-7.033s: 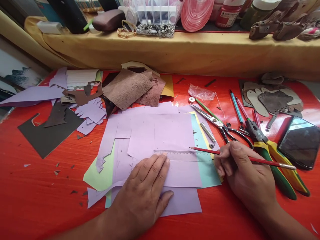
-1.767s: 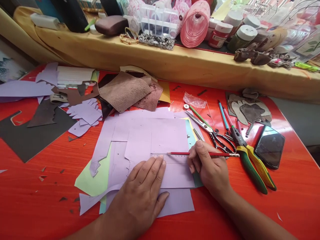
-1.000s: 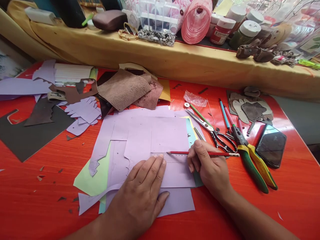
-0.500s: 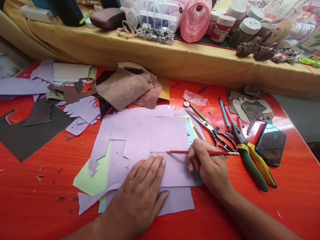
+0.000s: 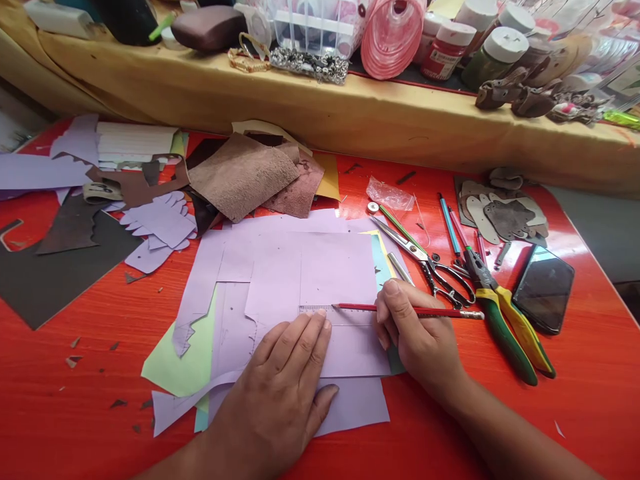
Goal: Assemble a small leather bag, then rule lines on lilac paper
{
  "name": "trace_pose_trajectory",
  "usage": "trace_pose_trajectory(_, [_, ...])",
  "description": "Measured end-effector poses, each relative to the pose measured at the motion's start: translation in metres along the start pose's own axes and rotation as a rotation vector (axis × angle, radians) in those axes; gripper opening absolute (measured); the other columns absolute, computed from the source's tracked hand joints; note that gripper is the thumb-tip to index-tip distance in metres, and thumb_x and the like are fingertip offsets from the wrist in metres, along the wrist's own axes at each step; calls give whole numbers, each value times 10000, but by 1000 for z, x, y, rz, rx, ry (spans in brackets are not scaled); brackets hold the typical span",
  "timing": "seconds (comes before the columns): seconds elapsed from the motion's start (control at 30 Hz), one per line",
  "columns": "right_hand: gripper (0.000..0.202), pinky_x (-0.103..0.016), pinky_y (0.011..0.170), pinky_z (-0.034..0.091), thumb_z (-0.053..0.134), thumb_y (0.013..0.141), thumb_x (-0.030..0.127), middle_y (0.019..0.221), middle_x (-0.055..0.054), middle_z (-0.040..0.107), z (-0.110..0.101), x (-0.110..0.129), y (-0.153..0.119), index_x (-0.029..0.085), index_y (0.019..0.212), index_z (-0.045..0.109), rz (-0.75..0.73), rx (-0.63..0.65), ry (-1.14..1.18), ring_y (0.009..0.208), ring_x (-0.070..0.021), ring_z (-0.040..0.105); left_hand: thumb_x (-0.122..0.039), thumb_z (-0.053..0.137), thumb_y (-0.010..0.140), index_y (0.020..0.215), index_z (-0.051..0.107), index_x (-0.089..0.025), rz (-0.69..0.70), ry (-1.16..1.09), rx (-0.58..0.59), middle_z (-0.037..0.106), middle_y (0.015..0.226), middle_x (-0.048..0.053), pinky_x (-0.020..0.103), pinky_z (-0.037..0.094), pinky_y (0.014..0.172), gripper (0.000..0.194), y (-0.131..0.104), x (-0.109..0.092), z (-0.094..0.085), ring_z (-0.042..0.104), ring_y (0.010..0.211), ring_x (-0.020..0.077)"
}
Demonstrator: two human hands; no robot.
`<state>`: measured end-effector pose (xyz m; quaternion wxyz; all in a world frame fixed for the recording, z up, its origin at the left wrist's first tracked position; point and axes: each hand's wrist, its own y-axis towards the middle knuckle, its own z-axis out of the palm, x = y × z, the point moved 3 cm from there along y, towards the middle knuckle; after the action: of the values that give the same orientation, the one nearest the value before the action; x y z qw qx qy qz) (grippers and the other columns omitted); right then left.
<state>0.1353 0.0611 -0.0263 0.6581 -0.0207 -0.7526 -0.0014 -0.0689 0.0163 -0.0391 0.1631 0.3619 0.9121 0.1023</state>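
Head view: the left hand [image 5: 287, 387] lies flat, fingers spread, pinning a ruler [image 5: 345, 312] on lilac paper [image 5: 330, 273]; the right hand [image 5: 417, 333] pinches a red pencil [image 5: 425, 311], tip at the ruler's far edge; scissors [image 5: 425, 260] lie just beyond.

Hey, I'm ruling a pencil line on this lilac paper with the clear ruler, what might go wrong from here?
The left hand presses only the ruler's left end, so its free right end may pivot under the red pencil and bend the line.
The lilac paper lies on loose stacked sheets that could slide on the glossy table.
The right hand works close to the scissors and may nudge them.
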Motion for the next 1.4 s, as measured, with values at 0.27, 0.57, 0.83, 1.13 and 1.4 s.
trace_pose_trajectory(0.27, [519, -256, 433, 358, 474, 1143, 474, 529, 41, 484, -3, -1, -1, 214, 703, 566, -24, 47, -82, 427, -103, 461, -380, 465, 1111, 1501, 583, -47, 6, -10, 11, 623, 1539, 177, 450, 340, 1206, 526, 0, 1, -1, 548, 1403, 306])
trace_pose_trajectory(0.57, [508, -243, 393, 321, 556, 1102, 519, 458, 74, 408, -1, -6, 2, 212, 698, 569, 54, -18, 101, 379, -102, 435, -374, 456, 1114, 1488, 592, -43, -2, -11, -4, 639, 1519, 177, 449, 351, 1194, 518, 0, -1, 0, 559, 1390, 306])
trace_pose_trajectory(0.83, [508, -255, 406, 357, 623, 1063, 545, 481, 73, 403, -5, -13, 3, 205, 687, 605, 80, -75, 275, 378, -96, 386, -330, 440, 1101, 1470, 597, -26, 33, 50, 9, 662, 1481, 193, 459, 386, 1153, 503, 1, -1, -3, 572, 1361, 313])
trace_pose_trajectory(1.13, [504, -248, 407, 353, 631, 1061, 534, 474, 66, 420, -2, -8, 2, 201, 684, 613, 58, -48, 209, 390, -106, 454, -336, 441, 1102, 1477, 590, -23, 35, 47, 17, 649, 1500, 196, 470, 385, 1148, 511, 0, -1, -2, 559, 1374, 320])
trace_pose_trajectory(1.4, [504, -250, 414, 359, 616, 1070, 526, 490, 60, 436, -1, -6, 2, 201, 685, 615, 48, -43, 172, 396, -107, 466, -329, 438, 1102, 1473, 592, -20, 36, 49, 14, 652, 1493, 199, 469, 385, 1146, 507, 1, -1, -3, 558, 1372, 318])
